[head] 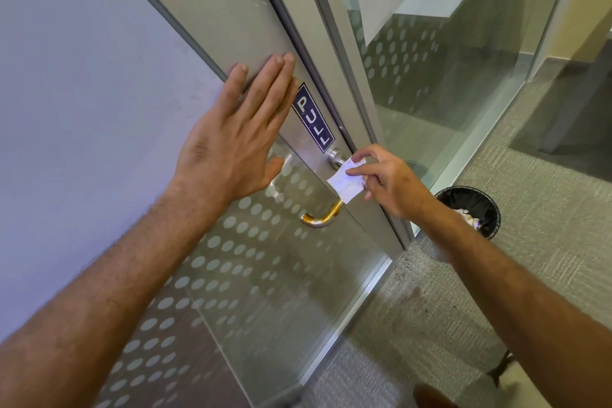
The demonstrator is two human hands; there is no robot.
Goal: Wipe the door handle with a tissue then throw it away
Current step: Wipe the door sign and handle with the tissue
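Forearms fill the lower frame, both bare, reaching up and forward to a glass door (251, 291).

Left hand (231, 142): fingers spread flat, palm pressed on the door's metal stile, just left of a blue PULL sticker (313, 117).

Right hand (390, 182): thumb and forefinger pinching a small white tissue (346, 180), other fingers loosely curled. Tissue is a creased rectangle, long axis running from upper right to lower left, draped over the upper shaft of the door handle (323, 217), close under its round metal base.

Handle: lever type, long axis dropping down from the base, then hooking back to the left at its free end. Metal, with a warm golden reflection along the lower bend.

Door surface: brushed metal frame, glass below with a frosted dot pattern. Fixed glass panels to the right carry the same dots.

Floor: grey-green carpet (546, 209). A round bin (473, 212) with black liner stands on it just right of the door edge, beyond the right wrist; pale crumpled waste inside.
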